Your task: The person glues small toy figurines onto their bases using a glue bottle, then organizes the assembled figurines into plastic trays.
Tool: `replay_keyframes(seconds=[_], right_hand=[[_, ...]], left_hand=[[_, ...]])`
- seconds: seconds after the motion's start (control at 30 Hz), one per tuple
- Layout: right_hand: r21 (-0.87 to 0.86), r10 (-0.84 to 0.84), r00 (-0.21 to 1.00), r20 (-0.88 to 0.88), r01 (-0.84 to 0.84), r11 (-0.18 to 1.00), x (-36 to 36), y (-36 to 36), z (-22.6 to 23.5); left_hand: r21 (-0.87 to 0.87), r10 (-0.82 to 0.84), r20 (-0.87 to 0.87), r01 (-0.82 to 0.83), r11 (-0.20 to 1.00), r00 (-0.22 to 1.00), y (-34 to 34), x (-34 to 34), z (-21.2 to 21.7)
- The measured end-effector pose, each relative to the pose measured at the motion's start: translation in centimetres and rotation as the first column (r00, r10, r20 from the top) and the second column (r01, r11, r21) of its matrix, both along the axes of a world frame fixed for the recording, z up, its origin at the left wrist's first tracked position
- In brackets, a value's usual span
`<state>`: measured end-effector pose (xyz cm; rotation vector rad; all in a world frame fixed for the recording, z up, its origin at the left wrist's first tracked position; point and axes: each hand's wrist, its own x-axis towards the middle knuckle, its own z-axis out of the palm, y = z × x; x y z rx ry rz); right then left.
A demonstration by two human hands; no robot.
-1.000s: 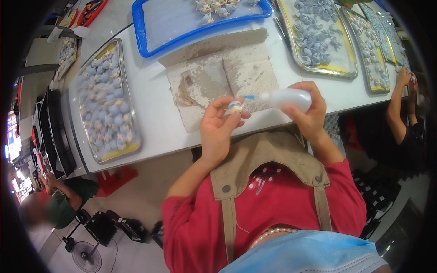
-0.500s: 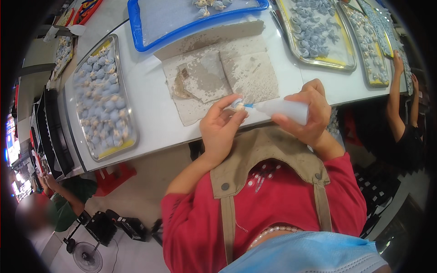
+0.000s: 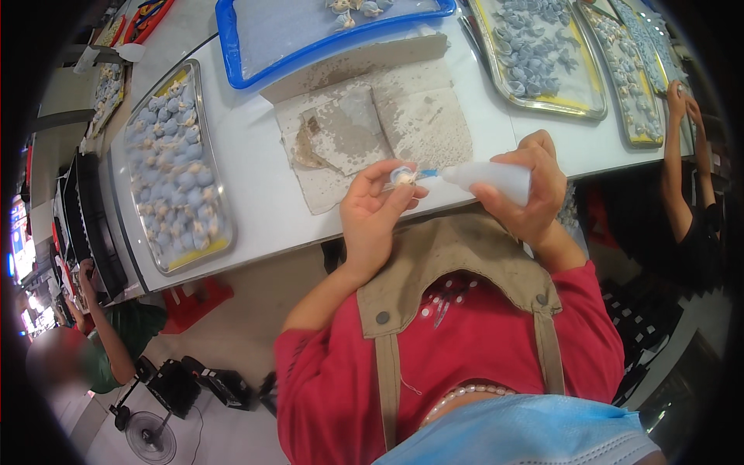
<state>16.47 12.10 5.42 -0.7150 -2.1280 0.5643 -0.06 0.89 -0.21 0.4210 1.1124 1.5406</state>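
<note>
Between the thumb and fingers of my left hand is a small blue-and-cream figurine piece. My right hand is wrapped round a translucent white squeeze bottle, tilted nearly level. Its thin blue tip points left and reaches the piece; whether they touch I cannot tell. Both hands are just above the table's near edge, in front of a stained, folded sheet of cardboard.
To the left lies a metal tray filled with round blue-grey pieces. A blue-rimmed tray with a few pieces is at the back. Further trays, one with a metal rim, line the right side. People work at both sides; a fan stands lower left.
The bottle and my right hand have shifted slightly right. The piece in my left hand has turned a little and shows more of its pale side. People's arms at both sides have moved.
</note>
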Motion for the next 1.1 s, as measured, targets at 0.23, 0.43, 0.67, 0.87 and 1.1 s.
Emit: replay_keyframes(seconds=[0.23, 0.43, 0.67, 0.87, 1.1], right_hand=[[0.008, 0.007, 1.000, 0.003, -0.007, 1.000, -0.3, 0.3, -0.2], [-0.051, 0.016, 0.999, -0.047, -0.019, 0.999, 0.1, 0.5, -0.9], [-0.393, -0.229, 0.970, -0.076, 0.182, 0.901, -3.1, 2.5, -5.2], [-0.199, -0.192, 0.976, 0.105, 0.210, 0.957, -2.6, 4.7, -6.3], [0.146, -0.335, 0.885, 0.325, 0.303, 0.942, 2.9, 12.3, -4.6]], left_hand=[[-0.011, -0.048, 0.031, 0.048, 0.999, 0.998, 0.0, -0.1, 0.0], [-0.020, 0.002, 0.126, 0.000, 1.000, 0.992, -0.1, -0.4, -0.2], [-0.036, -0.028, 0.296, 0.041, 0.999, 0.955, -0.2, -1.4, -0.5], [0.203, -0.245, 0.582, 0.153, 0.967, 0.776, -0.1, -2.5, -0.3], [0.061, -0.206, 0.437, 0.200, 0.978, 0.875, 0.5, -2.1, -0.1]])
